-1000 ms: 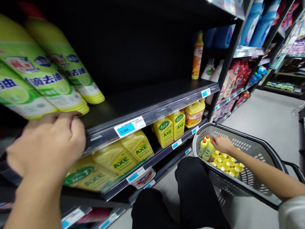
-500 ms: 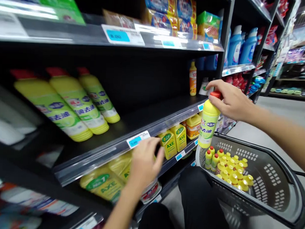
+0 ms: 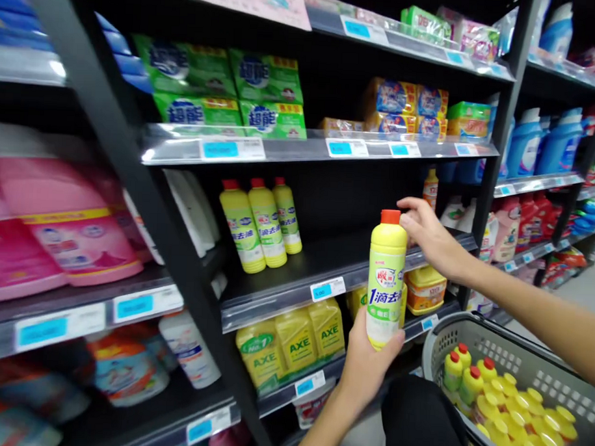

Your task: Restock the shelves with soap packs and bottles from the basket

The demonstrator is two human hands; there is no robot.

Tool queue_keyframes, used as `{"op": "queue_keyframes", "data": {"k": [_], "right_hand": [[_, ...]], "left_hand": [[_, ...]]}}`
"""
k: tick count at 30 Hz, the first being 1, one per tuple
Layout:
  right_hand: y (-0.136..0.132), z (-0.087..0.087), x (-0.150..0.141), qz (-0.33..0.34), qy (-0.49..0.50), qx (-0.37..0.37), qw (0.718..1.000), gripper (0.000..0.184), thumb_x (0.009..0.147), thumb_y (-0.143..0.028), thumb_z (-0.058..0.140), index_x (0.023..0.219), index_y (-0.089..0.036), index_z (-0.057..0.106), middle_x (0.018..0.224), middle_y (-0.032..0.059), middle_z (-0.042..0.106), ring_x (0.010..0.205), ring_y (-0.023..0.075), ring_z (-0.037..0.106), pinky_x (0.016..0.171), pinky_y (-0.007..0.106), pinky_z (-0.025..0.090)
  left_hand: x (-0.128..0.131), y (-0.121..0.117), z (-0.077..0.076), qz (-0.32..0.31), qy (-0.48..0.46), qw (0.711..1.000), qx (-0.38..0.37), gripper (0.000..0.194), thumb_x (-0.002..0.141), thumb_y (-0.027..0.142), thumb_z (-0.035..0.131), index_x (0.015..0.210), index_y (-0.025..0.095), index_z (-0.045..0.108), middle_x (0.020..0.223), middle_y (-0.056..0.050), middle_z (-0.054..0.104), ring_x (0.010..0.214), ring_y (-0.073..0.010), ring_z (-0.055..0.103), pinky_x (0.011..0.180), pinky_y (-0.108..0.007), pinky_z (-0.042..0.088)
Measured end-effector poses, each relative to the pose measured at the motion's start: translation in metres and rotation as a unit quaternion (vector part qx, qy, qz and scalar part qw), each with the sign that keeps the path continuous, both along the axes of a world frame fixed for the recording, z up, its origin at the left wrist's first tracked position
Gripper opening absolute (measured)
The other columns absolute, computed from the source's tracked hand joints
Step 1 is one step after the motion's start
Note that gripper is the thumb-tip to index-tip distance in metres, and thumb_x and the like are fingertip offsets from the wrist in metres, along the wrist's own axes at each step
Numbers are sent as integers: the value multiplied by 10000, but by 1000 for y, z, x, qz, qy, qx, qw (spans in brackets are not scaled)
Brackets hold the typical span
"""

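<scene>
A yellow detergent bottle (image 3: 386,271) with a red cap stands upright in front of me, its label facing me. My left hand (image 3: 365,365) is wrapped round its lower part. Beside the cap is my right hand (image 3: 431,241), its fingers loosely bent and apart with nothing between them; whether a fingertip touches the bottle I cannot tell. Three matching bottles (image 3: 263,225) lean at the left of the middle shelf (image 3: 320,250). At the lower right, a grey basket (image 3: 439,345) holds a few red-capped bottles (image 3: 470,385) and several yellow-capped ones (image 3: 520,413).
Yellow AXE bottles (image 3: 293,340) fill the shelf below. Green soap packs (image 3: 224,90) sit above, with boxed soap bars (image 3: 409,110) further right. Pink jugs (image 3: 68,215) stand left of the black upright (image 3: 105,145). My knee (image 3: 422,416) is beside the basket.
The bottle has moved from my right hand, over the basket, into my left hand. My right fingers have loosened from the cap. The view has turned left and shows more shelving.
</scene>
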State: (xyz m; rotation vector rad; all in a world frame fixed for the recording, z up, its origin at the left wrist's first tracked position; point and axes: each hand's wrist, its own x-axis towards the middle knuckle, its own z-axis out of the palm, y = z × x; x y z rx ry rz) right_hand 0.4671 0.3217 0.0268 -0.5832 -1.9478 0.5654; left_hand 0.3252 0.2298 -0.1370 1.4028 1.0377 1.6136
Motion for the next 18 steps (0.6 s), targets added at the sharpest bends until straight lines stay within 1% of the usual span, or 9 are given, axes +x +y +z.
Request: {"op": "queue_keyframes", "data": {"k": [3,6,9,11,12,13,14,16,18], "right_hand": [[-3,-28,-25,62,-9,-156,986,458,957,-586,499,1233,-222,482,916,36,632,804,196,641,618,303,548],[-6,-50,-56,112,-8,-201,973,467,863,-508,696,1187,-218,526,1063,72,688,965,232,675,776,358,595],[0,-54,-90,118,44,-198,972,435,828,-423,750,1149,-202,558,1132,89,700,1030,249,679,889,402,583],[11,-49,-110,119,60,-200,971,391,846,-426,730,1117,-187,583,1132,103,711,1010,257,691,879,409,585],[18,-46,-118,119,62,-201,970,373,849,-433,727,1092,-182,595,1125,107,719,999,259,697,870,406,588],[26,-42,-127,115,63,-200,971,359,848,-438,730,1066,-181,605,1113,108,727,992,260,702,861,399,590],[34,-39,-134,107,64,-197,972,346,849,-440,731,1046,-183,609,1101,105,733,994,260,705,857,391,591],[51,-35,-149,83,67,-186,977,317,857,-424,724,1036,-191,605,1092,99,740,1013,257,707,865,379,588],[66,-32,-163,36,58,-165,984,306,875,-399,703,1068,-192,589,1124,106,733,1047,256,703,895,383,579]], "left_hand": [[-16,7,17,72,22,997,22,427,792,383,765,1136,214,576,1085,-73,703,962,-221,662,878,-344,514],[-34,13,41,112,48,992,35,422,815,348,739,1164,197,557,1119,-85,700,983,-219,662,865,-333,509],[-60,16,65,151,109,982,28,433,845,390,720,1179,180,542,1114,-98,705,978,-229,664,841,-334,511],[-87,18,79,163,207,964,33,400,930,462,611,1210,183,551,1145,-103,702,1013,-236,657,876,-350,507],[-104,18,85,173,274,945,41,389,982,486,516,1227,188,561,1167,-105,696,1043,-239,647,910,-364,499],[-122,19,90,194,350,915,50,391,1019,481,429,1236,189,574,1192,-109,685,1079,-245,632,949,-379,486],[-140,19,93,244,425,870,51,398,1029,472,401,1227,182,589,1196,-117,677,1100,-258,617,974,-396,473],[-174,20,94,355,559,750,14,422,1032,449,391,1236,146,603,1223,-158,644,1165,-306,572,1010,-438,445],[-199,21,89,413,636,651,-37,442,1027,440,398,1265,130,606,1245,-178,618,1190,-336,542,995,-453,446]]}}
